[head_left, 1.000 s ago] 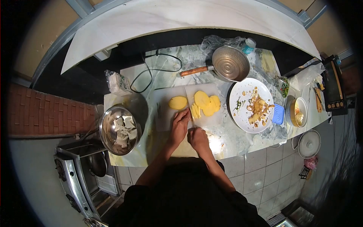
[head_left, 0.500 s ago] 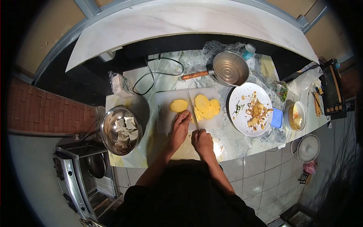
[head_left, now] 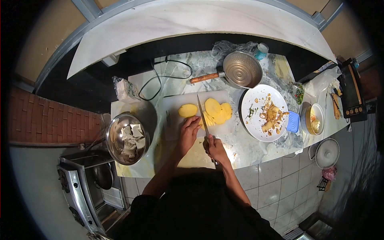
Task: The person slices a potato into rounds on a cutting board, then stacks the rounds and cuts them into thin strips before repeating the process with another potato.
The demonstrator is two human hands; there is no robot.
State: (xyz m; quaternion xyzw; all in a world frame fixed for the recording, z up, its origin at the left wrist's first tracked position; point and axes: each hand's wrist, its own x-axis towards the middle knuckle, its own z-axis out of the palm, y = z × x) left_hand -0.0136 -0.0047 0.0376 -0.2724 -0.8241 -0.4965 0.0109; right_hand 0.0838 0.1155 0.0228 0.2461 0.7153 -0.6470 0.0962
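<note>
My right hand is wrapped round the handle of a long knife, whose blade points away over a white cutting board. Bent fingers of my left hand press on a small piece of potato just left of the blade. Thin yellow potato strips lie against the blade's right side, beside overlapping round potato slices. One more oval potato piece rests on the board beyond my left hand.
On the right, a white plate holds peelings, with a blue peeler-like object beside it. Behind stands a wooden-handled pan. A metal bowl with pale pieces sits left. A yellow bowl stands farther right.
The knife and my right hand have shifted slightly back toward my body, showing more of the handle. My left hand stays near the same spot on the board.
</note>
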